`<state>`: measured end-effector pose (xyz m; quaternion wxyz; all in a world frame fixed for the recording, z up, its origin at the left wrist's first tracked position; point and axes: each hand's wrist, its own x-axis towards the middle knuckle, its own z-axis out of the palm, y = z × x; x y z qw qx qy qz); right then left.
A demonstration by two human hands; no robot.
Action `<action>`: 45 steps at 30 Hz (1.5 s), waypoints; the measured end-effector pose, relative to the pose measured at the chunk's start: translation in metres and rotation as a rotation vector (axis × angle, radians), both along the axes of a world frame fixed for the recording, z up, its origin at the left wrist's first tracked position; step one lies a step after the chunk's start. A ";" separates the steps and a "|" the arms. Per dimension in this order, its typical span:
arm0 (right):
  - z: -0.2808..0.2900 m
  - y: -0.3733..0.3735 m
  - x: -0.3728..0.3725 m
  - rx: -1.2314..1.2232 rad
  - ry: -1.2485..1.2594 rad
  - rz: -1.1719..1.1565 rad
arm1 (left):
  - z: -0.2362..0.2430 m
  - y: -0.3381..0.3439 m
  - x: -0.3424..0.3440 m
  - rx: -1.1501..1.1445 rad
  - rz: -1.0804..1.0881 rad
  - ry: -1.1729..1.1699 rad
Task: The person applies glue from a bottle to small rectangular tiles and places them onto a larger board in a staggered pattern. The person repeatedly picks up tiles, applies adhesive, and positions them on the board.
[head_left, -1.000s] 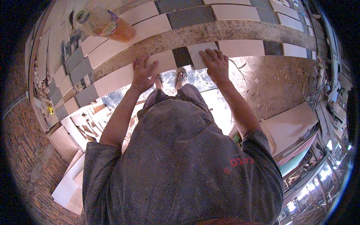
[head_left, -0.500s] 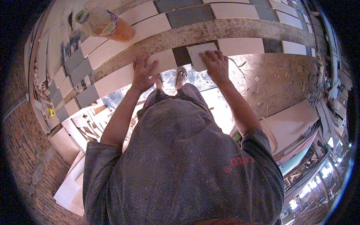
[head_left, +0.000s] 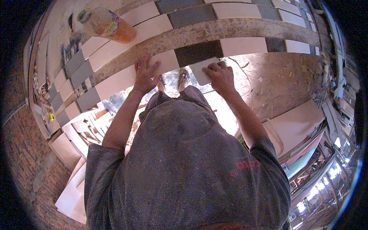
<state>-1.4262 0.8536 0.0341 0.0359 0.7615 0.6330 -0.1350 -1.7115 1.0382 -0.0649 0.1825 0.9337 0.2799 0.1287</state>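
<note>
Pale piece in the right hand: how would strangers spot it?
A long table spans the top. At its near edge, the right hand holds a flat, pale piece beside a black rectangle. Unlike the pale panels in rows, it is held beyond that edge.

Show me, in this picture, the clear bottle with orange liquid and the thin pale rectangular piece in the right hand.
Clear bottle with orange liquid point(head_left: 111, 27): head view, middle of its body.
Thin pale rectangular piece point(head_left: 199, 71): head view, its uncovered left part.
</note>
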 end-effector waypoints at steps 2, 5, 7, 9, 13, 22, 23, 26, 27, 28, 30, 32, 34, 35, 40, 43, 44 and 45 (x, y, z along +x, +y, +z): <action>0.010 -0.009 0.003 0.039 0.070 -0.054 | 0.001 0.000 0.001 -0.009 0.007 -0.017; 0.030 -0.014 0.014 0.227 0.156 -0.259 | -0.002 -0.001 0.001 -0.043 0.011 -0.037; 0.028 -0.008 0.027 0.265 0.164 -0.439 | -0.003 -0.002 -0.001 -0.054 0.019 -0.014; 0.037 0.006 0.034 0.118 0.119 -0.612 | -0.001 -0.002 0.001 -0.038 0.015 -0.019; 0.031 0.028 0.033 0.100 0.096 -0.656 | -0.006 0.000 0.002 -0.021 -0.008 -0.077; 0.005 0.047 0.023 -0.072 -0.100 -0.666 | -0.014 0.000 0.000 -0.085 -0.016 -0.088; 0.004 0.048 0.022 -0.079 -0.101 -0.670 | -0.015 0.000 0.000 -0.079 -0.012 -0.080; 0.004 0.050 0.019 -0.085 -0.101 -0.688 | -0.016 -0.002 0.001 -0.077 0.001 -0.073; 0.004 0.051 0.018 -0.074 -0.100 -0.699 | -0.016 -0.001 0.001 -0.088 0.007 -0.080; 0.004 0.052 0.018 -0.063 -0.100 -0.709 | -0.016 -0.001 0.001 -0.099 0.013 -0.088; 0.003 0.054 0.017 -0.088 -0.105 -0.740 | -0.012 -0.001 0.002 -0.103 0.005 -0.095; 0.002 0.057 0.017 -0.095 -0.120 -0.732 | -0.011 -0.001 0.002 -0.104 0.006 -0.096; 0.001 0.059 0.017 -0.082 -0.144 -0.688 | -0.012 -0.002 0.003 -0.102 0.014 -0.090; 0.001 0.058 0.017 -0.063 -0.152 -0.662 | -0.013 -0.002 0.003 -0.095 0.010 -0.093; -0.010 0.047 0.024 -0.169 -0.133 -0.640 | -0.022 -0.003 0.003 -0.028 -0.005 -0.112; 0.013 0.057 0.007 -0.065 -0.024 -0.552 | -0.028 -0.004 0.000 -0.036 0.004 -0.049; 0.012 0.056 0.005 -0.079 -0.032 -0.529 | -0.029 -0.004 0.000 -0.023 0.003 -0.049; 0.011 0.056 0.003 -0.093 -0.040 -0.506 | -0.030 -0.005 0.001 -0.009 0.003 -0.049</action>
